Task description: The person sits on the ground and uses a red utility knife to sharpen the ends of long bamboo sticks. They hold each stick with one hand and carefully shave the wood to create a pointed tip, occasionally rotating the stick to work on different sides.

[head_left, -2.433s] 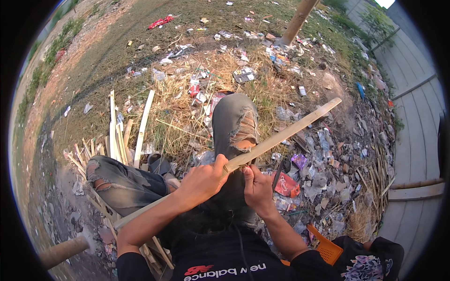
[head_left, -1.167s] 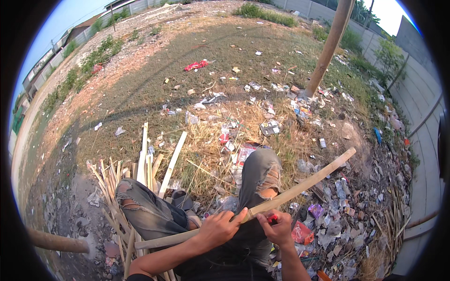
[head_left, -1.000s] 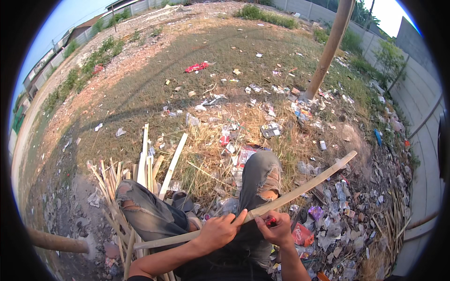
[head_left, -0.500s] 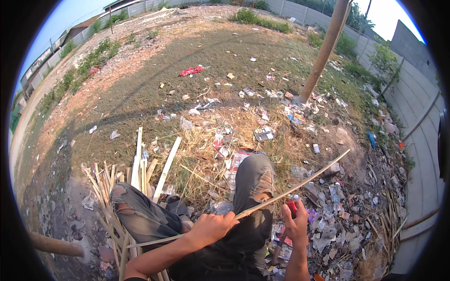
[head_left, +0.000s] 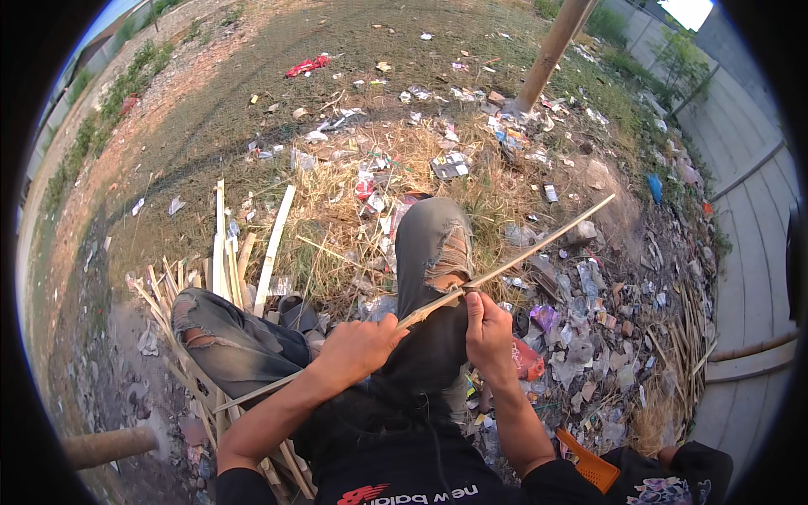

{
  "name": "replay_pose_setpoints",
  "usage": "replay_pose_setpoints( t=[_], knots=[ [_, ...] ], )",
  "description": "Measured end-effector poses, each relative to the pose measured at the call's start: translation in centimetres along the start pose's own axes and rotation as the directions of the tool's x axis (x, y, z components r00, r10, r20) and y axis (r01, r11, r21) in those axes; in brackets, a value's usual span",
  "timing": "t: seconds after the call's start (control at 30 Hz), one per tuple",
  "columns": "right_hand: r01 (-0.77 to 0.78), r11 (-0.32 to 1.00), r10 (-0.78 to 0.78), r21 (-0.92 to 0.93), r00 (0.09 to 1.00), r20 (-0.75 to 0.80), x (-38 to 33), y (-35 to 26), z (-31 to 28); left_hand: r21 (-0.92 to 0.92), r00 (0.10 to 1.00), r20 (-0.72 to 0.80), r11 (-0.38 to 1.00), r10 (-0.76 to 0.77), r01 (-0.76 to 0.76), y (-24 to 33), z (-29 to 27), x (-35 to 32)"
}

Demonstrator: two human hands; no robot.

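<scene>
A long, pale bamboo strip [head_left: 539, 246] slants across my lap, its far end up to the right. My left hand [head_left: 358, 347] is closed around the strip's middle, and its near end runs back under my left forearm. My right hand [head_left: 490, 332] is closed beside the strip, thumb up, just past my raised knee [head_left: 433, 240]. A small dark edge and a raised curl of wood show on the strip beside that thumb. The red-handled knife seen in the right hand earlier is almost wholly hidden by the fingers.
More bamboo strips [head_left: 273, 248] stand and lie by my left knee. Litter [head_left: 581, 345] covers the ground to the right, near a concrete wall [head_left: 736, 219]. A wooden post [head_left: 551, 59] rises ahead. An orange perforated piece [head_left: 587, 461] and dark printed cloth [head_left: 665, 480] lie at lower right.
My right hand has come up and left from below the strip to beside it, and the red handle has gone from sight. The view has tilted downward. My left hand keeps its hold.
</scene>
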State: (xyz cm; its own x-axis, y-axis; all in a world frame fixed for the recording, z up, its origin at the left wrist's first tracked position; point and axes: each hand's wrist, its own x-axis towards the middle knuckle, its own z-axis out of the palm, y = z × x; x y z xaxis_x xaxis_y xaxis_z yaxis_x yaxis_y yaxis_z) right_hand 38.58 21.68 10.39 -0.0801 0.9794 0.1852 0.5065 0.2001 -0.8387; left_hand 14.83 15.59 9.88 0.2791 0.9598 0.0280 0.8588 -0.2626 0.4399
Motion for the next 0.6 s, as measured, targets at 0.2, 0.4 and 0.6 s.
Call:
replay_pose_setpoints(
  t=[0.2, 0.4, 0.6],
  knots=[
    [-0.017, 1.000, 0.017, -0.010, 0.998, 0.067, -1.3, 0.0, 1.2, -0.142, 0.993, 0.095, 0.986, -0.074, 0.088, 1.3, -0.9, 0.5],
    [-0.009, 0.999, 0.005, 0.032, 0.994, 0.112, -1.0, -0.2, 0.8, -0.190, 0.986, 0.146, 0.976, -0.081, 0.108, 1.8, -1.8, 1.1],
    [-0.048, 0.994, 0.033, 0.093, 0.987, 0.154, -1.1, 0.7, 0.7, -0.255, 0.986, 0.146, 0.959, -0.085, 0.121, 1.7, -1.2, 1.8]
  ],
)
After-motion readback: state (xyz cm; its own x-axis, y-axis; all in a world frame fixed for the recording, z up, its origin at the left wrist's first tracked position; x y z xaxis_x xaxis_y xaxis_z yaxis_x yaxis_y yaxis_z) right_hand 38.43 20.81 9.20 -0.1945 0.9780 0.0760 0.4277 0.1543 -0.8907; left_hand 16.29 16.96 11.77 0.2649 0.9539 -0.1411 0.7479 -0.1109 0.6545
